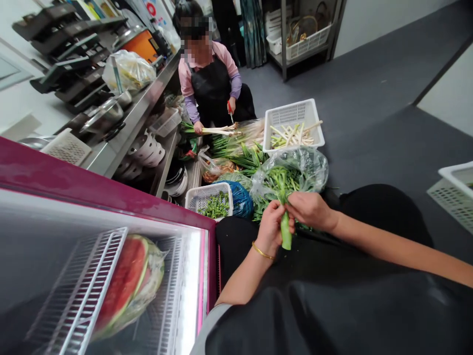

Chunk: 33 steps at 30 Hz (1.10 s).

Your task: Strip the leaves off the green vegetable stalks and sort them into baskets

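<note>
The work looks partway through. A thick green stalk (pixel 286 231) stands nearly upright between the person's hands, over the dark-clothed lap. The left grip (pixel 271 224) is closed around it, thumb and fingers pressed on its sides; the right grip (pixel 310 211) is drawn together at its upper part, apparently pinching the stalk or a strip of its skin.

Short green pieces (pixel 218 204) lie in the small white basket (pixel 189 203), which seem to be the finished share. They cover only part of its bottom. More leafy greens (pixel 283 180) fill and spill around the clear plastic bag (pixel 316 170) just beyond the hands, so much seems left, and this stalk itself looks unfinished. Nearby, a co-worker (pixel 210 84) holds long pale stems and a red-handled tool (pixel 229 108); cut stems lie in the larger white basket (pixel 271 145).

The right fingertips are partly hidden, so what exactly they pinch cannot be told. The stalk's leafy top merges with the greens behind, the bag's depths are covered, and a basket (pixel 453 192) at the right is cut off.
</note>
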{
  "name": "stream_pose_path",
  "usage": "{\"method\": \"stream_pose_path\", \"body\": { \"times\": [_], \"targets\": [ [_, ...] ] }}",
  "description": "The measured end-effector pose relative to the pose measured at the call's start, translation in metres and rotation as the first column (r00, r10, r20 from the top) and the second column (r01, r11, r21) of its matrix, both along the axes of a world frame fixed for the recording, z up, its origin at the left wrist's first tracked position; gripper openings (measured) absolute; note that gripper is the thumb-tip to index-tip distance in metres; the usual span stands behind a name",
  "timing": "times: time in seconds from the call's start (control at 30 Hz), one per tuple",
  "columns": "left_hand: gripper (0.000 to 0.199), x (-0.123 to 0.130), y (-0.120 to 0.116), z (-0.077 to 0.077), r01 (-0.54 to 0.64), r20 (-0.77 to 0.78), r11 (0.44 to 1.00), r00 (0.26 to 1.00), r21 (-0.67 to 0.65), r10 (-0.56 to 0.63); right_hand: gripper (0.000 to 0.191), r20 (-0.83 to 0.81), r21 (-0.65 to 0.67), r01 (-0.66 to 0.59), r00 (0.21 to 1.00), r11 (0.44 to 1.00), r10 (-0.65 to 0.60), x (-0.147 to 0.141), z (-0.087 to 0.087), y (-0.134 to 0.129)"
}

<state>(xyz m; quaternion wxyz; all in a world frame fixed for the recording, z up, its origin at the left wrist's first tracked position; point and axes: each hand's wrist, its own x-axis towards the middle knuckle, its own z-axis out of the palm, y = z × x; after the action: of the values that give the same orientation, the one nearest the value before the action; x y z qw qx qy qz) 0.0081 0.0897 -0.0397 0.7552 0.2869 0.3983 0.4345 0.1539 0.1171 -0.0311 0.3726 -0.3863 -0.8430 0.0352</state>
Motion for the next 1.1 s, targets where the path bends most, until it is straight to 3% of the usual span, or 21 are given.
{"method": "stream_pose_path", "body": {
  "times": [0.03, 0.1, 0.17, 0.2, 0.27, 0.33, 0.37, 0.43, 0.5, 0.57, 0.63, 0.7, 0.77, 0.87, 0.93, 1.0, 1.03, 1.1],
  "targets": [
    [0.037, -0.003, 0.002, 0.002, 0.003, 0.043, 1.000, 0.999, -0.021, -0.002, 0.033, 0.009, -0.024, -0.096, 0.995, 0.995, 0.096, 0.004, -0.003, -0.013],
    [0.033, -0.007, 0.004, 0.006, -0.002, 0.080, 1.000, 0.997, -0.019, 0.004, 0.029, 0.018, -0.238, -0.271, 0.959, 0.933, 0.284, 0.019, -0.006, -0.030],
    [0.029, -0.010, 0.006, 0.010, 0.030, 0.103, 0.999, 0.994, 0.016, -0.032, 0.024, -0.027, -0.563, -0.322, 0.927, 0.761, 0.373, 0.037, -0.004, -0.028],
    [0.028, -0.010, 0.005, 0.011, 0.063, 0.124, 0.997, 0.990, 0.035, -0.067, 0.026, -0.082, -0.699, -0.309, 0.931, 0.645, 0.357, 0.043, -0.001, -0.022],
    [0.027, -0.009, 0.004, 0.013, 0.167, 0.189, 0.985, 0.967, 0.051, -0.174, 0.037, -0.267, -0.845, -0.329, 0.943, 0.422, 0.199, 0.048, 0.005, -0.001],
    [0.029, -0.008, 0.002, 0.014, 0.291, 0.250, 0.956, 0.924, 0.034, -0.290, 0.043, -0.502, -0.830, -0.469, 0.864, 0.303, -0.038, 0.040, 0.010, 0.020],
    [0.032, -0.007, 0.000, 0.014, 0.334, 0.267, 0.942, 0.907, 0.020, -0.327, 0.045, -0.599, -0.785, -0.544, 0.788, 0.295, -0.141, 0.032, 0.011, 0.029],
    [0.041, -0.007, -0.002, 0.014, 0.330, 0.248, 0.944, 0.913, 0.014, -0.323, 0.047, -0.709, -0.702, -0.610, 0.648, 0.368, -0.279, 0.013, 0.010, 0.037],
    [0.045, -0.007, -0.003, 0.013, 0.196, 0.127, 0.979, 0.971, 0.053, -0.201, 0.046, -0.711, -0.693, -0.537, 0.620, 0.481, -0.331, -0.003, 0.007, 0.036],
    [0.042, -0.006, -0.001, 0.011, -0.009, -0.033, 0.993, 0.999, 0.117, 0.013, 0.044, -0.654, -0.677, -0.356, 0.693, 0.644, -0.304, -0.014, 0.004, 0.024],
    [0.038, -0.006, 0.003, 0.009, -0.164, -0.125, 0.976, 0.975, 0.140, 0.182, 0.040, -0.572, -0.535, -0.196, 0.800, 0.822, -0.182, -0.019, 0.004, 0.006],
    [0.038, -0.008, 0.008, 0.006, -0.256, -0.119, 0.959, 0.956, 0.123, 0.270, 0.033, -0.469, -0.337, -0.222, 0.882, 0.915, 0.041, -0.018, 0.005, -0.013],
    [0.037, -0.011, 0.011, 0.005, -0.278, -0.080, 0.954, 0.955, 0.109, 0.287, 0.023, -0.324, -0.257, -0.392, 0.896, 0.884, 0.303, -0.008, 0.003, -0.026],
    [0.035, -0.018, 0.013, 0.004, -0.236, -0.032, 0.967, 0.970, 0.098, 0.241, 0.014, -0.124, -0.376, -0.508, 0.856, 0.775, 0.501, 0.023, -0.015, -0.026],
    [0.036, -0.021, 0.011, 0.004, -0.203, -0.016, 0.975, 0.978, 0.090, 0.206, 0.016, -0.066, -0.440, -0.460, 0.873, 0.771, 0.483, 0.048, -0.037, -0.016],
    [0.036, -0.021, 0.008, 0.005, -0.184, -0.025, 0.977, 0.982, 0.105, 0.188, 0.031, -0.038, -0.446, -0.411, 0.896, 0.795, 0.442, 0.064, -0.053, -0.005],
    [0.036, -0.020, 0.007, 0.006, -0.180, -0.049, 0.975, 0.981, 0.129, 0.188, 0.035, -0.028, -0.460, -0.380, 0.910, 0.803, 0.414, 0.067, -0.055, 0.000],
    [0.033, -0.016, 0.003, 0.006, -0.180, -0.125, 0.963, 0.970, 0.199, 0.207, 0.031, -0.026, -0.531, -0.290, 0.945, 0.796, 0.327, 0.060, -0.042, 0.010]
  ]
}}
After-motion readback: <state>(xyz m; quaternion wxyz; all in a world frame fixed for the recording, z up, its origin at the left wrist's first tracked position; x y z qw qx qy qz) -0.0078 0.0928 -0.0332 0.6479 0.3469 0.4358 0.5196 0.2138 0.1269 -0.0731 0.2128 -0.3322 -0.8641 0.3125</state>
